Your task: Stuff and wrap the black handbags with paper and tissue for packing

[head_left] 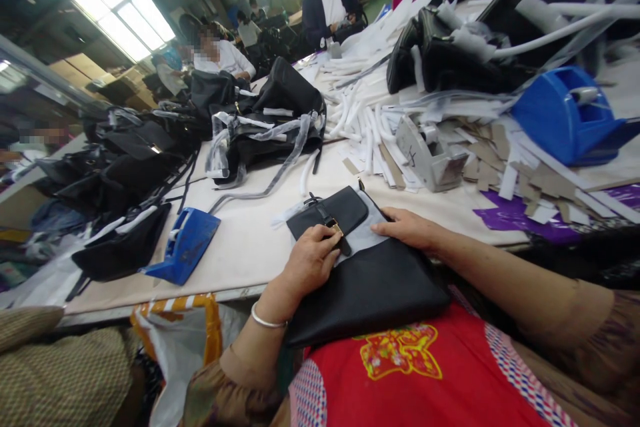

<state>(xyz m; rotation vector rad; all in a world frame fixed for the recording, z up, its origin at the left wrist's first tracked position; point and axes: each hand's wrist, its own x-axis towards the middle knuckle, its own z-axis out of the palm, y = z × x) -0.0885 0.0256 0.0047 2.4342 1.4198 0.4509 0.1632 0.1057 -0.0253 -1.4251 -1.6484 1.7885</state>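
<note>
A black handbag (373, 290) lies across my lap and the table's front edge, with a pale sheet (367, 230) showing beneath its front flap (343, 210). My left hand (313, 260) is closed at the gold buckle (336, 227) of the flap's strap, fingertips pinching there. At the bag's right edge, my right hand (407, 228) grips it, with the thumb over the pale sheet; the fingers beyond the edge are partly hidden.
Blue tape dispensers (185, 247) stand left and right, a grey dispenser (430, 157) nearer the middle. Wrapped black bags (275, 127) sit beyond, beside white tubes (367, 120) and cardboard strips (540, 177). Other people (333, 3) work farther back.
</note>
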